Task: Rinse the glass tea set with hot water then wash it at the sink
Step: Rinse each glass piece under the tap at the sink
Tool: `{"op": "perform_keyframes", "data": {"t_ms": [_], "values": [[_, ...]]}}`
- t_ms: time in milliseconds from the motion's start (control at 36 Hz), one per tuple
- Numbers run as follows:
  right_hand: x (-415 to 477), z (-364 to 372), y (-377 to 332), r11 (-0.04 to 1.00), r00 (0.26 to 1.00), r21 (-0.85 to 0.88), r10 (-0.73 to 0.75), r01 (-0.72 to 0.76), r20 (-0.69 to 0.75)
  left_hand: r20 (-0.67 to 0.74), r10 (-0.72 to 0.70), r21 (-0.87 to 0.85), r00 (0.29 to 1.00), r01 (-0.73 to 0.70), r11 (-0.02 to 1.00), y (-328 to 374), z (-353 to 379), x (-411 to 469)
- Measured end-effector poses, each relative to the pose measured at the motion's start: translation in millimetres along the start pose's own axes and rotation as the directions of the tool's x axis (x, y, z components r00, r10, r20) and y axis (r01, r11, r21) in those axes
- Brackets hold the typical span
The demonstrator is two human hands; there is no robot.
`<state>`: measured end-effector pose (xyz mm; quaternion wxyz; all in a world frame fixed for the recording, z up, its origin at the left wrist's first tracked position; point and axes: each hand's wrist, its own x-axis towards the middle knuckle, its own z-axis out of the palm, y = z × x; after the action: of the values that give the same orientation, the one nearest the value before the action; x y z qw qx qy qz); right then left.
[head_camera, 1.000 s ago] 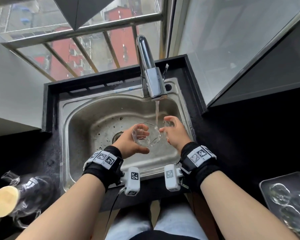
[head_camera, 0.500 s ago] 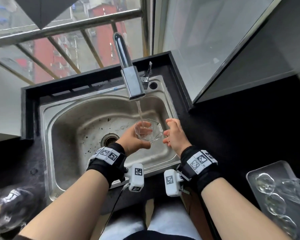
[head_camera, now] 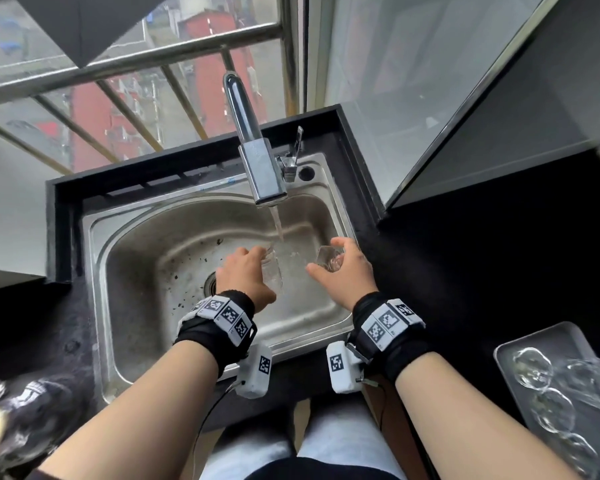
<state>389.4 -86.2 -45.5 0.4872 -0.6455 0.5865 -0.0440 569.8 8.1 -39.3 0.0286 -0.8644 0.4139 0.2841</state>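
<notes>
Our left hand (head_camera: 245, 277) grips a clear glass pitcher (head_camera: 273, 271) by the running water (head_camera: 277, 223); our right hand (head_camera: 349, 277) holds a small glass cup (head_camera: 328, 259) over the steel sink (head_camera: 146, 258).

single head cam, wide-angle, facing forward and steeply down onto sink (head_camera: 96, 306), close in; window (head_camera: 136, 109) along frame top

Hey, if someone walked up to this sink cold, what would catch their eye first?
The running tap at the centre, its stream falling into the steel sink between two hands. The left hand grips a clear glass close to the stream, and the right hand holds a small cup. At the lower right, a tray holds more glassware.
</notes>
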Motion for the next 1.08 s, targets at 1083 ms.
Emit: {"op": "perform_keyframes", "data": {"t_ms": [1083], "values": [[-46.7,-133.5,-115.3,0.985,0.979,-0.061,-0.166,0.160,-0.117,-0.370,0.230,-0.270,0.900,-0.341,0.901,26.3,-67.0,-80.3]]}}
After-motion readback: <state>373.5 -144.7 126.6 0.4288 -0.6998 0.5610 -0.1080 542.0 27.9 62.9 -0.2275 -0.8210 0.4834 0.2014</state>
